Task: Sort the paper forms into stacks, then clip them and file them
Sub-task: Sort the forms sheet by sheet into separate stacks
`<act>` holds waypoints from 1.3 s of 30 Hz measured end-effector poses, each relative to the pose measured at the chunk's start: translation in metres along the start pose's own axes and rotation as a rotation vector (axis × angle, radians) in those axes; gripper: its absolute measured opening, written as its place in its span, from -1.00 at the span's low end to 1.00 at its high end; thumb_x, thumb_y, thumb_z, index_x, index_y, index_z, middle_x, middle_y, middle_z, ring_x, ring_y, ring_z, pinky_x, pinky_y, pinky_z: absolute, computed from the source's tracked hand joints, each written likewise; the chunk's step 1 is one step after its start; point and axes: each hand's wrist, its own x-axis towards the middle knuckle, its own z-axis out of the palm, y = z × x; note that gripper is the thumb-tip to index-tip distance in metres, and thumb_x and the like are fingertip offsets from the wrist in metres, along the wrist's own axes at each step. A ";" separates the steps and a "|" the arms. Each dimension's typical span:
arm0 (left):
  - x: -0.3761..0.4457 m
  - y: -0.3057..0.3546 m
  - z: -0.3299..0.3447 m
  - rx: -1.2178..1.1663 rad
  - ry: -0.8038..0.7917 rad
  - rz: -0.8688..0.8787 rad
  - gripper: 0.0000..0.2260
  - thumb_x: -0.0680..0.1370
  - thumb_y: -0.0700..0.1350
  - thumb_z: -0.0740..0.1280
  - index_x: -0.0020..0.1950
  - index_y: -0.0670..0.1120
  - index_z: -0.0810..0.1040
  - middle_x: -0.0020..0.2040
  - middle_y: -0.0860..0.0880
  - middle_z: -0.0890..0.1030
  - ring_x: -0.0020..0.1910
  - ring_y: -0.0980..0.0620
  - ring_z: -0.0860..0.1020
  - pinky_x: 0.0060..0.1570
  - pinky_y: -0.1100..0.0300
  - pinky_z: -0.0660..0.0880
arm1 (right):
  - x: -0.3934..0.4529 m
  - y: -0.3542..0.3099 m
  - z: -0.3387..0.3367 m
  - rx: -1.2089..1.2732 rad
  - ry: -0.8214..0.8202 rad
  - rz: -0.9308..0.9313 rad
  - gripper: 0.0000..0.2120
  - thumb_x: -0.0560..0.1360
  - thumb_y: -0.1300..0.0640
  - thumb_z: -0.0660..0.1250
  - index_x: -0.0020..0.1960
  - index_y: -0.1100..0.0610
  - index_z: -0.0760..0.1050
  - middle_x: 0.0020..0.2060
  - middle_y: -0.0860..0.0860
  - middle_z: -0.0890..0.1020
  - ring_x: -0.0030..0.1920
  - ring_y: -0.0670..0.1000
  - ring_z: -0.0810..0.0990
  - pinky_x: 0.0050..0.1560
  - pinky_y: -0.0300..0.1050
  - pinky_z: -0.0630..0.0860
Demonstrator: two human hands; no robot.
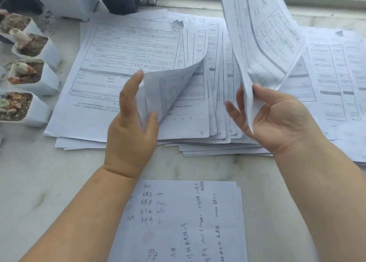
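Four small plant pots (pixel 29 77) stood at nine o'clock, beside fanned printed forms (pixel 126 63) on the table (pixel 49 182). The left hand (pixel 131 123) curled a form's corner up at center. The right hand (pixel 277 119), at three o'clock, pinched a lifted sheaf (pixel 263 33); handwritten sheets (pixel 178 222) lay at six.
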 end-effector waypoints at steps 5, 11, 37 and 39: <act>-0.013 0.005 0.013 0.100 -0.097 -0.053 -0.15 0.36 -0.24 0.46 0.51 0.06 0.06 0.09 0.10 0.59 -0.13 0.08 0.52 -0.15 0.26 0.45 | -0.007 -0.013 -0.011 -0.154 0.240 -0.277 -0.75 0.57 0.35 0.23 0.15 0.13 0.56 -0.10 0.00 0.73 -0.09 -0.01 0.72 -0.12 -0.01 0.66; -0.006 0.009 0.008 -0.410 0.402 -0.597 -0.84 0.56 -0.23 0.32 -0.18 -0.02 0.56 -0.36 0.18 0.59 -0.31 0.31 0.51 -0.21 0.41 0.40 | -0.048 -0.034 -0.032 -0.493 0.269 -0.437 -0.80 0.57 0.30 0.24 -0.04 0.03 0.53 -0.22 -0.12 0.73 -0.13 -0.09 0.71 -0.22 -0.22 0.62; -0.003 0.002 -0.011 0.108 -0.512 -0.067 -0.69 0.41 -0.23 0.39 0.14 -0.05 0.59 0.29 0.04 0.46 0.32 0.06 0.36 0.20 0.40 0.17 | -0.053 0.023 -0.014 -0.777 0.114 -0.148 -0.84 0.61 0.24 0.21 0.15 0.16 0.50 -0.09 0.13 0.68 -0.09 0.06 0.68 -0.07 -0.10 0.62; -0.003 0.008 -0.015 0.179 -0.586 -0.047 -0.65 0.46 -0.10 0.44 0.24 -0.05 0.53 0.39 0.00 0.39 0.40 0.01 0.30 0.25 0.33 0.15 | -0.083 0.029 -0.034 -0.777 0.142 -0.191 -0.86 0.60 0.25 0.22 0.04 0.13 0.55 -0.19 0.09 0.68 -0.25 0.00 0.63 -0.17 -0.14 0.60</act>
